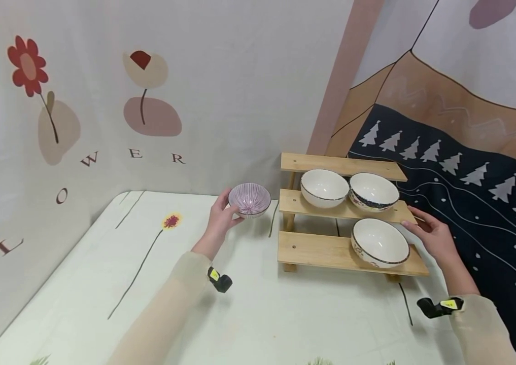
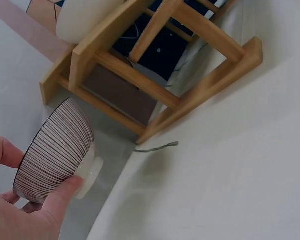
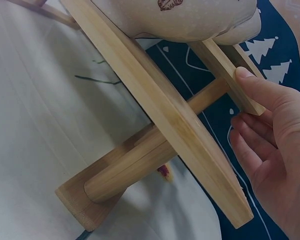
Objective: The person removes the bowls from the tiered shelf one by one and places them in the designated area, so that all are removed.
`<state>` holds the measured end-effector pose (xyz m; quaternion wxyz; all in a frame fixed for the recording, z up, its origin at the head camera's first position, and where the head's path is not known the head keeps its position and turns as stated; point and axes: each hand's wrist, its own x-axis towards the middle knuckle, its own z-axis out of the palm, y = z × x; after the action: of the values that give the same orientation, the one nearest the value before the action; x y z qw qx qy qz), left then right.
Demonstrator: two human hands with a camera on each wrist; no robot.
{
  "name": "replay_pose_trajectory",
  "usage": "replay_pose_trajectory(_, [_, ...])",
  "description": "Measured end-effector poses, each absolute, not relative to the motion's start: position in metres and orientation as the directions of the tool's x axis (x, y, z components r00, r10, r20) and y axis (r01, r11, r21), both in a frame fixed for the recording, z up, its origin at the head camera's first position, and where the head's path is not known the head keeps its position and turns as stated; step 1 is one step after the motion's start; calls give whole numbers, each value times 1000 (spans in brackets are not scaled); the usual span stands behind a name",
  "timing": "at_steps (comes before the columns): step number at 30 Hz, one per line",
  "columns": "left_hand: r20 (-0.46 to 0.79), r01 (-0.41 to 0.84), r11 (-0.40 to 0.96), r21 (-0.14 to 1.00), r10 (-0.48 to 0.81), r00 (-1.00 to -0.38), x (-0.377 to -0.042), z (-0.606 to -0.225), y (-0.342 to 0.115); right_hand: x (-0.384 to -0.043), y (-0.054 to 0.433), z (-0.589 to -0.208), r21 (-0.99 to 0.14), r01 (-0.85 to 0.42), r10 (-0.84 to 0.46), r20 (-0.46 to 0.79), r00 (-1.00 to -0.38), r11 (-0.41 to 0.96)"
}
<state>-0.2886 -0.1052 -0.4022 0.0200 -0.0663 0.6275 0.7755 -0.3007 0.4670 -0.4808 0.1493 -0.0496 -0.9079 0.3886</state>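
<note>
A small bowl with purple stripes point(image 1: 249, 199) is held in the air by my left hand point(image 1: 221, 219), left of the wooden shelf. The left wrist view shows the thumb on the striped outside of the bowl point(image 2: 57, 152) near its white foot, with fingers round the rim side. My right hand point(image 1: 433, 235) grips the right end of the middle board point(image 1: 291, 202) of the three-tier wooden rack. In the right wrist view its thumb lies on top of that board point(image 3: 225, 70) and the fingers are below. Two white bowls stand on the middle board, a left one point(image 1: 324, 188) and a right one point(image 1: 373, 191).
Another white bowl point(image 1: 380, 243) stands at the right of the bottom board point(image 1: 314, 249). The top board point(image 1: 340, 166) holds nothing. The rack stands on a white cloth point(image 1: 239, 319) near the back wall cloth point(image 1: 239, 101), with a dark tree-printed cloth point(image 1: 481, 223) at right.
</note>
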Motion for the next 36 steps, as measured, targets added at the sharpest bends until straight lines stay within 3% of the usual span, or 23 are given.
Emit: replay_pose_trajectory(36, [-149,-138,-191,972,-42,-988,-304,-439,-93,-306,474,-487,-723,9,227,206,-952,691])
